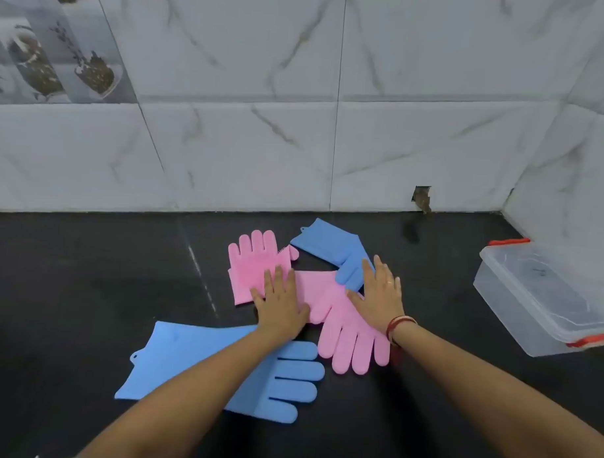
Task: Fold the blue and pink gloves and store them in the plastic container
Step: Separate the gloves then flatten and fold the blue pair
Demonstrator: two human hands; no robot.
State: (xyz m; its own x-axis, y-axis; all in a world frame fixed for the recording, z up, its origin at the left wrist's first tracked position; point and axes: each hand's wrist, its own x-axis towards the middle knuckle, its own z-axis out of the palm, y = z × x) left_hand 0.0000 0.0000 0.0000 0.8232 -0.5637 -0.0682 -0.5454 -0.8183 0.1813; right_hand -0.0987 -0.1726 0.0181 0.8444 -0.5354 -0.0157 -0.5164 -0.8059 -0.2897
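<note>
Both hands, left hand (280, 301) and right hand (380, 298), press flat with fingers spread, gripping nothing, on the pink gloves (345, 319); blue gloves (220, 366) lie unfolded beside, plastic container (544, 299) still lidded.

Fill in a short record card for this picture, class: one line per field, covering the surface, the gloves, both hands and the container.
surface: dark countertop against a marble-tiled wall
pink gloves: two, overlapping; far pink glove with fingers toward the wall, near pink glove with fingers toward the person
blue gloves: near blue glove lying flat, far blue glove by the wall
left hand: flat, pressing on the pink gloves
right hand: flat on the near pink glove, fingertips reaching the far blue glove
plastic container: at right, lid on, red clips, no gloves visible inside
</note>
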